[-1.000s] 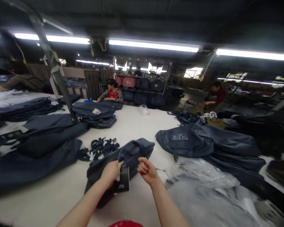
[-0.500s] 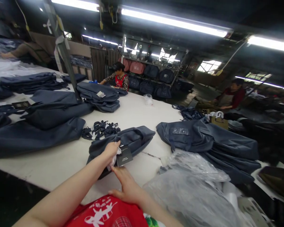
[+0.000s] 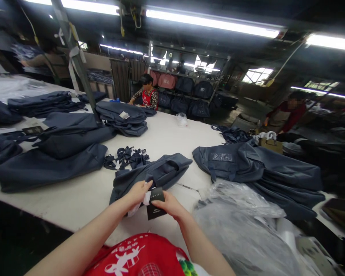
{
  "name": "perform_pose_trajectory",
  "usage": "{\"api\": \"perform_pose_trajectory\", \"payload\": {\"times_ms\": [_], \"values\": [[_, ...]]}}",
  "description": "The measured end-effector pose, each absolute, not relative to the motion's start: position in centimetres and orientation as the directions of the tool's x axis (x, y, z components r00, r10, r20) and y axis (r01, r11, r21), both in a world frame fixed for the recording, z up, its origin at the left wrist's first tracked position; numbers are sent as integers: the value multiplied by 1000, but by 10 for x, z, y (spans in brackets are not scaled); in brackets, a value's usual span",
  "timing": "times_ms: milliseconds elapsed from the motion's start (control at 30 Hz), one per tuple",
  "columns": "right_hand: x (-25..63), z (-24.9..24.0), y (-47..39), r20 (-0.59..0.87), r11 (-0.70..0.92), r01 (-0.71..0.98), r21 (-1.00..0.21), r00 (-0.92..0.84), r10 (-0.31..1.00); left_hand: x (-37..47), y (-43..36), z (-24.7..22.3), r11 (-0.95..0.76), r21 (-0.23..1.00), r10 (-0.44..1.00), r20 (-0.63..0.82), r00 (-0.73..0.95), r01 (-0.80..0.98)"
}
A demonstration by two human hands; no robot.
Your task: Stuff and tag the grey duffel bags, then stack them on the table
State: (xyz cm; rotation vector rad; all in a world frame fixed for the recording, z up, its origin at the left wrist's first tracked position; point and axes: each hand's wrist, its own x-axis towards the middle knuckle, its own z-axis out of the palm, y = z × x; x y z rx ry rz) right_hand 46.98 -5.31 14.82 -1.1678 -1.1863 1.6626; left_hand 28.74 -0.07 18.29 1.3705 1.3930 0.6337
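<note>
A dark blue fabric bag [image 3: 163, 168] lies in front of me on the white table. My left hand [image 3: 138, 193] is closed at its near edge, with crumpled white tissue [image 3: 146, 198] in and under the fingers. Between the thumb and fingers of my right hand [image 3: 174, 205] is a black hang tag [image 3: 156, 211] with pale lettering. The tag is beside my left fingertips, over the bag's near side. What ties the tag to the bag is hidden.
A heap of dark straps [image 3: 128, 158] lies behind the bag. Stacked blue bags [image 3: 60, 168] are at the left, more bags [image 3: 241, 163] at the right. Clear plastic sheeting [image 3: 235, 226] covers the near right. A metal post [image 3: 74, 61] rises at the left; a co-worker [image 3: 146, 96] sits across the table.
My right hand has come up from near my apron and now pinches the black tag, which is turned more upright. My left hand stays at the bag with the white tissue.
</note>
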Motion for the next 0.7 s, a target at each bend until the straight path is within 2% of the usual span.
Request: {"api": "perform_pose_trajectory", "payload": {"times_ms": [100,233,433,567,700], "values": [[469,149,-54,-198,-178,105,-978,-229,953,283,7,188,68,853,965,-189,184,517],[494,151,-52,-239,-208,138,-968,-278,930,260,29,200,-31,767,977,-111,181,640],[502,133,-53,-280,-253,140,-957,-231,932,239,48,212,-149,612,975,-40,219,776],[494,116,-53,-277,-248,156,-956,-210,938,230,53,221,-165,534,982,9,190,829],[511,112,-58,-243,-167,284,-944,-256,936,209,64,232,-108,476,993,14,115,873]]}}
